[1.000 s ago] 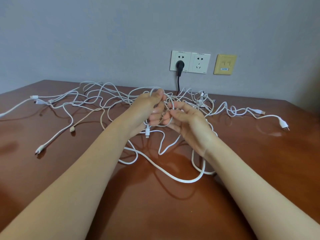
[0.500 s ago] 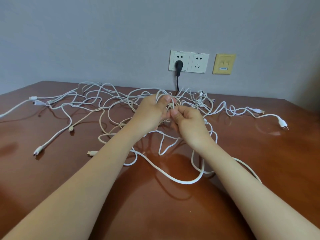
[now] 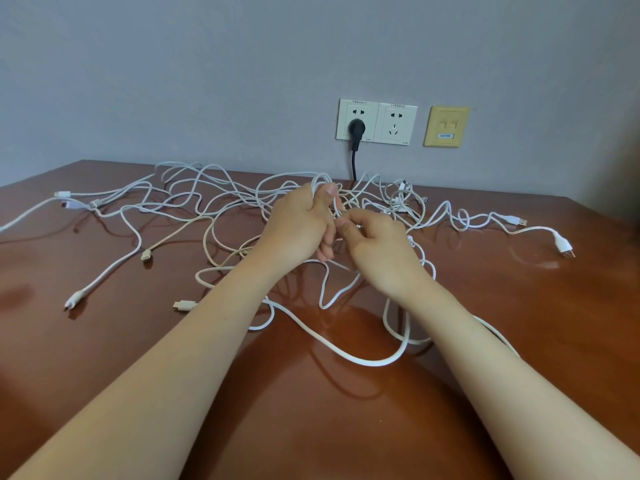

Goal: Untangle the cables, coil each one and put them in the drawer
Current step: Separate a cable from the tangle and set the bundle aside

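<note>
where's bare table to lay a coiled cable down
Bare table near left, this side of the loose connector; also near right, this side of the white plug. Crowded: the cable tangle around the left hand and right hand.

The left hand [image 3: 298, 226] and right hand [image 3: 377, 240] are covering the cables [image 3: 374, 363] they are gripping; one white cable [image 3: 24, 216] is running off the left edge.

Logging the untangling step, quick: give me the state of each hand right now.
Left hand: gripping loops of the white cable tangle.
Right hand: pinching a strand of that tangle.
</note>
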Demonstrator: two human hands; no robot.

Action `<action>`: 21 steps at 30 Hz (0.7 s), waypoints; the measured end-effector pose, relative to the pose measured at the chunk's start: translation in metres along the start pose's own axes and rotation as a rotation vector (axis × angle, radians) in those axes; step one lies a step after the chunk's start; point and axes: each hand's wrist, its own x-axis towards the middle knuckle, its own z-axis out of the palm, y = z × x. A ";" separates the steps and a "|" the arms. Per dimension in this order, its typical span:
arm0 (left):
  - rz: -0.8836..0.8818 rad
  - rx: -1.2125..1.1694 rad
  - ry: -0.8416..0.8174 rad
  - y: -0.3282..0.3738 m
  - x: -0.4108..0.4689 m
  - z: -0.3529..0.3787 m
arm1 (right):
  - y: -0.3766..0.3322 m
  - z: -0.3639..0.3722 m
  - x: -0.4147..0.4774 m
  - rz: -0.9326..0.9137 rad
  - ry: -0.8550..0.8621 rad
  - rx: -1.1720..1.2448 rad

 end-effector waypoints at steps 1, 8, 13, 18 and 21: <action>-0.022 -0.035 0.000 0.001 0.001 -0.001 | 0.001 0.001 0.000 0.003 0.010 0.022; -0.161 -0.537 0.031 0.012 0.000 -0.005 | 0.001 0.000 0.001 -0.003 -0.025 0.273; -0.302 -1.009 0.128 0.014 0.003 -0.006 | -0.007 -0.001 0.000 -0.026 -0.108 0.408; -0.305 -1.050 0.121 0.018 0.007 -0.004 | -0.012 -0.008 0.005 0.001 -0.118 0.377; -0.274 -1.054 0.127 0.017 0.008 -0.004 | -0.012 -0.011 0.006 -0.058 -0.073 0.177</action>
